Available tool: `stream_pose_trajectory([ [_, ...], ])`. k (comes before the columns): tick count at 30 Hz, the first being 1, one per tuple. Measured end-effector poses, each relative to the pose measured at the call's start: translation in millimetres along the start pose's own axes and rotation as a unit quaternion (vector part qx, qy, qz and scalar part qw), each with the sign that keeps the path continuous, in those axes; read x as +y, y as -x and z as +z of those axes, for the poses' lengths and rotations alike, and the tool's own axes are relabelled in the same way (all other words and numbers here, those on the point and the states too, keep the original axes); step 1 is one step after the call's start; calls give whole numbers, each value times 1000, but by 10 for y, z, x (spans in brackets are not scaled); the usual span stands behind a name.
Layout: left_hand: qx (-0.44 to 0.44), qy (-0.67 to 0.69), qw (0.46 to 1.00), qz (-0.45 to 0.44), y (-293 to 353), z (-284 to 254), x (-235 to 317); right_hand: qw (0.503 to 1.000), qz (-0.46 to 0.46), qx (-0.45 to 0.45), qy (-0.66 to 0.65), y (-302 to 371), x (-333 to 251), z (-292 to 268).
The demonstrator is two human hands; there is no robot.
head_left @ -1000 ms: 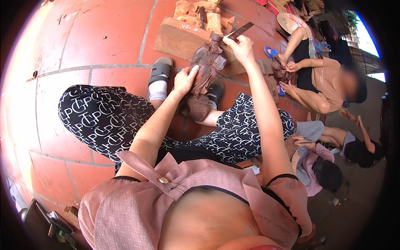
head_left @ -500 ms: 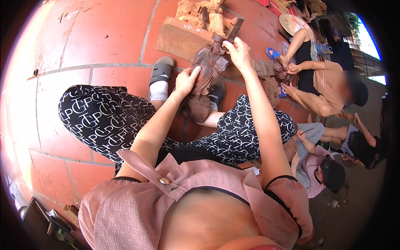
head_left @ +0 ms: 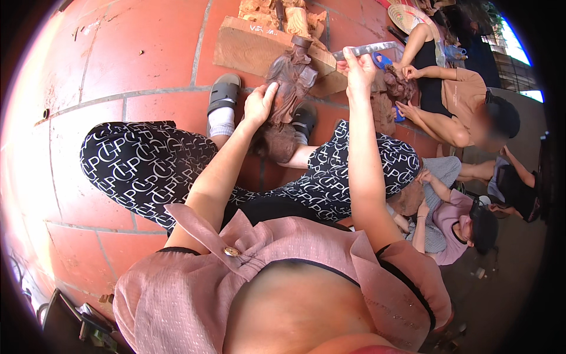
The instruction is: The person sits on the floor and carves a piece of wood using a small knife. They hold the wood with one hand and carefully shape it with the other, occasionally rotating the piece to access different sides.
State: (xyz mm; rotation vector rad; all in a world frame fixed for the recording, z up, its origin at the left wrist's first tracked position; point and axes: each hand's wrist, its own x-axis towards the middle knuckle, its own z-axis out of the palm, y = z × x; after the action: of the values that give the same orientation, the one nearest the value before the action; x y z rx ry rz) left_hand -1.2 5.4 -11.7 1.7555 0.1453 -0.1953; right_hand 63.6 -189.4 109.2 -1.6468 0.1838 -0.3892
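Observation:
A dark reddish-brown carved wooden figure stands tilted between my feet, its rounded base near my ankle. My left hand grips the carving's left side, thumb along its surface; the other fingers are partly hidden. Apart from the carving, to its right, my right hand pinches a thin, flat grey strip that catches the light. Whether the strip is a metal blade or an abrasive sheet, I cannot tell.
Ahead lies a pale wooden block with lighter carved pieces and a dark-handled tool on it. To the right, a seated person handles another brown carving. Farther down the right side sits someone in pink.
My right hand has moved right, away from the carving's top, and the strip has swung from steep to nearly level. My left hand stays on the carving.

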Motion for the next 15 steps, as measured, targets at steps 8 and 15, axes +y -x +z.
stream_pose_trajectory([
  [8, 45, -44, 998, 26, 6, 81, -165, 992, 58, 4, -109, 452, -9, -122],
  [15, 12, -132, 990, 42, 62, -16, -125, 986, 63, 56, -146, 547, -289, -230],
])
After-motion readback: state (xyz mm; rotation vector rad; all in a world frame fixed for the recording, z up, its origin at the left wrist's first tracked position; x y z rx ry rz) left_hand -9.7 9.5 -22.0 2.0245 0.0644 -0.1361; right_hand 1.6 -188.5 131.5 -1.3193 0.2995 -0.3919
